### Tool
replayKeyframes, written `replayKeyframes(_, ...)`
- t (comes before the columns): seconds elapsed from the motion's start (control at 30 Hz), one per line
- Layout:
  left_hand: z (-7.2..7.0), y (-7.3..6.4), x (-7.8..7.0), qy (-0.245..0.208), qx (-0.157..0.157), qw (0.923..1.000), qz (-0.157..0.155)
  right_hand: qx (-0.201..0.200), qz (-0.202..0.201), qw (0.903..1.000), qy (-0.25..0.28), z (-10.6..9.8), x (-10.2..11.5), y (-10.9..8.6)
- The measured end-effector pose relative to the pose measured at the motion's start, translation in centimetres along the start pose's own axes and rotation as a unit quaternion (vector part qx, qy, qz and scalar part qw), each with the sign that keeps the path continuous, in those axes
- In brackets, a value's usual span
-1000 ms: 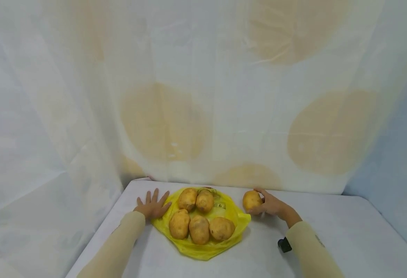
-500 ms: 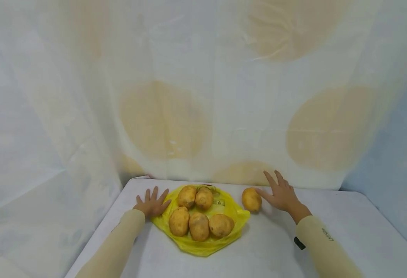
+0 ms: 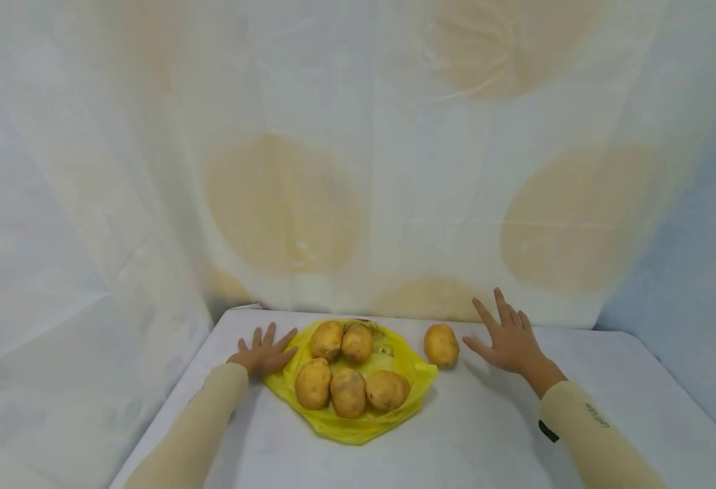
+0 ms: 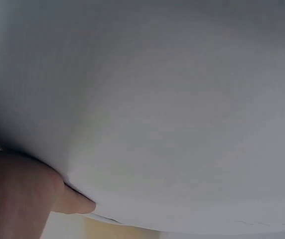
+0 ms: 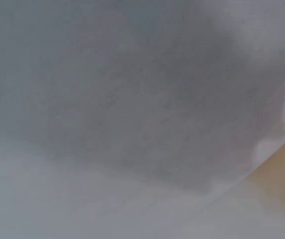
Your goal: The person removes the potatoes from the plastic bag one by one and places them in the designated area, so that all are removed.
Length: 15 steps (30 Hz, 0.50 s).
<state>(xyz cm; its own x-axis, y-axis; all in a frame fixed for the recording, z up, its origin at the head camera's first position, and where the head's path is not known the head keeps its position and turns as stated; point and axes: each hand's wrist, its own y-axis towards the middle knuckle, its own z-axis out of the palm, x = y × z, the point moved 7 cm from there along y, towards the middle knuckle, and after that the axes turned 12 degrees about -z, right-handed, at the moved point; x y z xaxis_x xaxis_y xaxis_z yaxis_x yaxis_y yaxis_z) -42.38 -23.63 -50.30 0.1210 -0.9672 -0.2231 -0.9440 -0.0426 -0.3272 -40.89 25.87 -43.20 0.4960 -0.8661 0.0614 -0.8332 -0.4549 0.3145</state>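
Note:
In the head view my left hand (image 3: 263, 353) rests with spread fingers on the table, its thumb side at the left edge of a yellow plastic bag (image 3: 346, 428). Several potatoes lie on that flattened bag: two at the back, such as this potato (image 3: 327, 341), and three in front, the middle potato (image 3: 348, 393) among them. A single potato (image 3: 441, 346) sits on the table right of the bag. My right hand (image 3: 513, 344) hovers to the right of this potato, fingers spread and holding nothing. Part of the left hand (image 4: 20, 196) shows against the white surface in the left wrist view.
The table (image 3: 456, 435) has a white cover. A pale curtain (image 3: 431, 170) with tan circles hangs behind its back edge, and a white sheet (image 3: 58, 272) hangs at the left. A small black strap (image 3: 548, 430) shows at the right sleeve.
My right hand has let go of the single potato, opened its fingers, and moved up and to the right. The potato stays on the table. The left hand keeps its place by the bag.

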Motion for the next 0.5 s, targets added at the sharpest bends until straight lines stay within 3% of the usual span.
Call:
replayKeyframes(0.2, -0.1, -0.2, -0.1, -0.024, 0.014, 0.9995, 0.015, 0.003, -0.004, 1.0000, 0.007, -0.6, 0.3, -0.3)
replayKeyframes(0.5, -0.1, -0.3, 0.2, -0.019, 0.025, 0.9993, 0.020, 0.011, -0.025, 0.9989, 0.036, -1.2, 2.4, 0.1)
